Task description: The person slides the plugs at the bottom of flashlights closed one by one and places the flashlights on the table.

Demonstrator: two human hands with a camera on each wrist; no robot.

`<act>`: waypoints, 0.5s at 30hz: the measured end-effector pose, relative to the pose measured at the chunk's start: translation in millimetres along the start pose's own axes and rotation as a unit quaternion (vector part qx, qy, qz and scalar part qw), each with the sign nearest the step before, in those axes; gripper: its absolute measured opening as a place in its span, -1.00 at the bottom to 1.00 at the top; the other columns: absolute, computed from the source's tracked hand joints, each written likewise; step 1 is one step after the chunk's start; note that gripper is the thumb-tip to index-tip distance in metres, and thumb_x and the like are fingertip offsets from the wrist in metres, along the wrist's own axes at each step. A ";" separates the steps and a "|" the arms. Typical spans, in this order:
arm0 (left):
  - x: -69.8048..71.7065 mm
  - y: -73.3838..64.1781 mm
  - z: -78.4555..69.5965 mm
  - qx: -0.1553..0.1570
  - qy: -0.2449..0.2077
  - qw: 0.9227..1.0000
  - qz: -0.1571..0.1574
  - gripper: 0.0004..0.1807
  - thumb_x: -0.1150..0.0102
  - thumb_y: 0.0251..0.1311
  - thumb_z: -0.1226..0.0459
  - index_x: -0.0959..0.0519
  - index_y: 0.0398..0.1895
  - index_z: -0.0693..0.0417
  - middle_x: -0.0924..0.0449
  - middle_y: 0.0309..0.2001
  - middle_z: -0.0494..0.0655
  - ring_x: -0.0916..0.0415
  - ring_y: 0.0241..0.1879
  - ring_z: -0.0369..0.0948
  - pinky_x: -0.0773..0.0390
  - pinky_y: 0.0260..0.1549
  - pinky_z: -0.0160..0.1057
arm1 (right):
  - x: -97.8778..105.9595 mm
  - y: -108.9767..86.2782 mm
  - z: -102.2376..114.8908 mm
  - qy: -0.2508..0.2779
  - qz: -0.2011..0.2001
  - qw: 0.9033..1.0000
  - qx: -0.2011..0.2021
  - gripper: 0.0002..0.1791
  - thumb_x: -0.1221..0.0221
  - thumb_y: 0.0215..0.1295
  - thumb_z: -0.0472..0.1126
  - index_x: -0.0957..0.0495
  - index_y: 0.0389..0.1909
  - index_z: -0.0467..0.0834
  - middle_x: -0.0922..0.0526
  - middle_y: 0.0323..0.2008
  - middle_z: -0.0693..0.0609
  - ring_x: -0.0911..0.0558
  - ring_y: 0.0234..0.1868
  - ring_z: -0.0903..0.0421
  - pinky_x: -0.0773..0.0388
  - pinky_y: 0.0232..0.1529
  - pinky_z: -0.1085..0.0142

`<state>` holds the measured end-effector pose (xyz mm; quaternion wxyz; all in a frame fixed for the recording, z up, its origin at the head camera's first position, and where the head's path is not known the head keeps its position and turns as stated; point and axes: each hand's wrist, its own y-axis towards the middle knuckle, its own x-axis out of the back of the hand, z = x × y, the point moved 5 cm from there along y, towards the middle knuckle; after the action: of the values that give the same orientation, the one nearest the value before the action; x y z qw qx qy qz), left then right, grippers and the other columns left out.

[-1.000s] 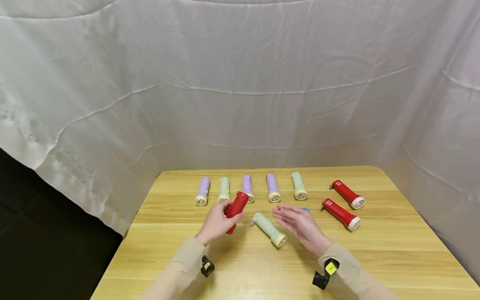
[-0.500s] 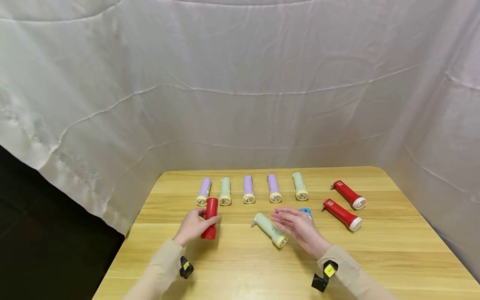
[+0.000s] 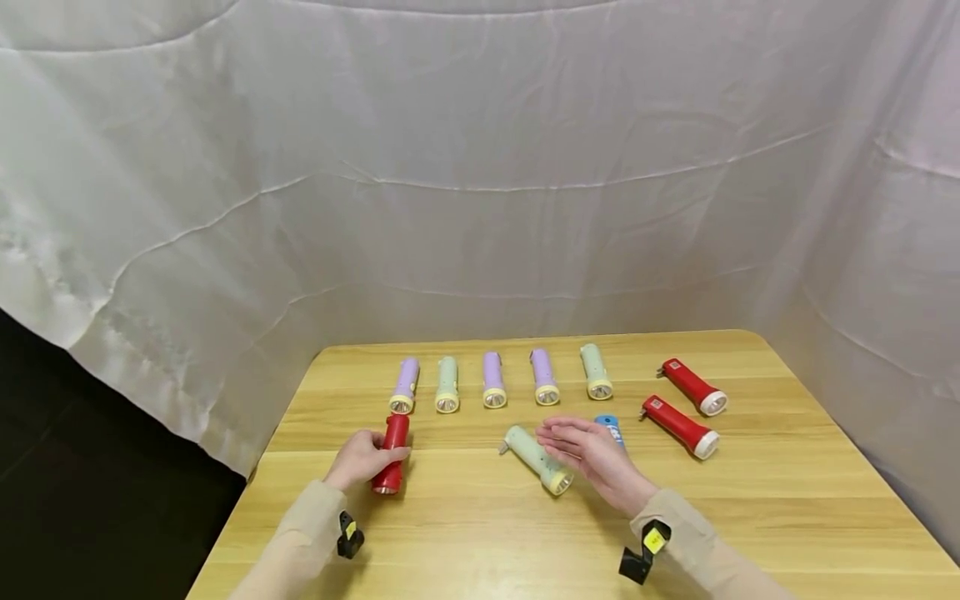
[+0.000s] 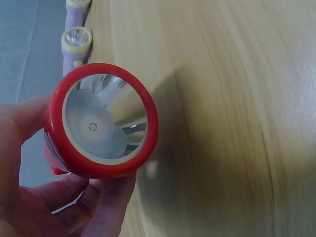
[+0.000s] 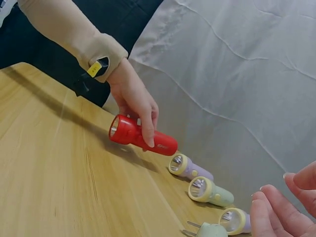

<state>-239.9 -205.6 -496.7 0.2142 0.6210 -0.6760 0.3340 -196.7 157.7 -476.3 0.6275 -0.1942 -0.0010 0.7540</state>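
"Red flashlight (image 3: 388, 475): where is it?"

"Left of the slanting green flashlight (image 3: 534, 457), apart from it, lens end toward the person. The left hand (image 3: 358, 460) grips it, thumb on one side, fingers wrapped on the other."

"Is it down on the tabletop (image 3: 480, 525)?"

"It seems just above, going by the right wrist view, though contact is hard to judge. Lowering it level, lens rim and tail together, would serve best, with the grip eased only once it lies steady, since a round body could roll."

"And the right hand (image 3: 598, 464)?"

"Fingers fairly straight, holding nothing, just right of the slanting green flashlight. Whether it touches that one cannot be told; it is best held quiet, as a nudge could turn it."

"Farther off?"

"Right of the slanting green flashlight, a blue item (image 3: 611, 427), partly hidden by the right hand; farther right, two white-rimmed red flashlights (image 3: 678, 425). Beyond and left of it, a purple flashlight (image 3: 406, 381) lies near the held one's tail, so a little more room there would probably prevent a knock."
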 end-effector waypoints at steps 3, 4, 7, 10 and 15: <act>1.1 -0.2 5.4 0.015 0.013 1.000 0.001 -0.63 -0.41 0.10 0.08 -0.65 -0.30 0.25 -0.63 -0.45 -0.01 -0.52 -0.49 -0.21 -0.47 -0.48 -0.32 | 0.3 0.0 -0.9 0.000 0.003 1.000 0.002 -0.56 -0.13 0.47 -0.23 -0.42 0.26 -0.37 -0.67 0.14 -0.18 -0.71 0.06 0.12 -0.63 0.17 0.35; 1.3 0.0 7.0 0.018 0.017 1.000 0.001 -0.63 -0.41 0.10 0.08 -0.64 -0.30 0.25 -0.62 -0.44 -0.01 -0.51 -0.49 -0.20 -0.46 -0.48 -0.32 | 0.6 0.1 -1.2 0.001 0.003 1.000 0.003 -0.58 -0.13 0.47 -0.24 -0.44 0.24 -0.36 -0.68 0.13 -0.16 -0.71 0.07 0.12 -0.63 0.17 0.35; 1.5 0.7 9.8 0.021 0.025 0.999 0.001 -0.61 -0.42 0.09 0.08 -0.63 -0.29 0.27 -0.61 -0.43 0.01 -0.51 -0.48 -0.19 -0.46 -0.48 -0.31 | 1.3 0.1 -1.6 0.000 0.007 1.000 0.004 -0.59 -0.13 0.46 -0.24 -0.45 0.23 -0.35 -0.70 0.10 -0.13 -0.71 0.08 0.11 -0.62 0.18 0.34; 1.2 1.2 11.4 0.019 0.035 0.999 0.000 -0.58 -0.43 0.09 0.07 -0.62 -0.25 0.27 -0.62 -0.41 0.01 -0.51 -0.46 -0.19 -0.46 -0.47 -0.31 | 1.5 0.0 -1.8 0.000 0.009 1.000 0.004 -0.60 -0.13 0.46 -0.25 -0.46 0.22 -0.35 -0.72 0.07 -0.10 -0.71 0.08 0.11 -0.62 0.18 0.34; 2.1 0.0 10.7 0.010 0.065 0.998 -0.002 -0.51 -0.40 0.10 0.01 -0.61 -0.15 0.26 -0.64 -0.35 0.00 -0.53 -0.41 -0.18 -0.45 -0.42 -0.29 | 1.8 -0.2 -1.6 -0.001 0.011 1.000 0.004 -0.61 -0.12 0.46 -0.25 -0.47 0.21 -0.35 -0.72 0.07 -0.10 -0.71 0.06 0.13 -0.62 0.18 0.34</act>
<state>-238.9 -214.8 -502.5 0.2516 0.6018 -0.6559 0.3800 -196.3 159.1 -478.3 0.6197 -0.1907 0.0034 0.7613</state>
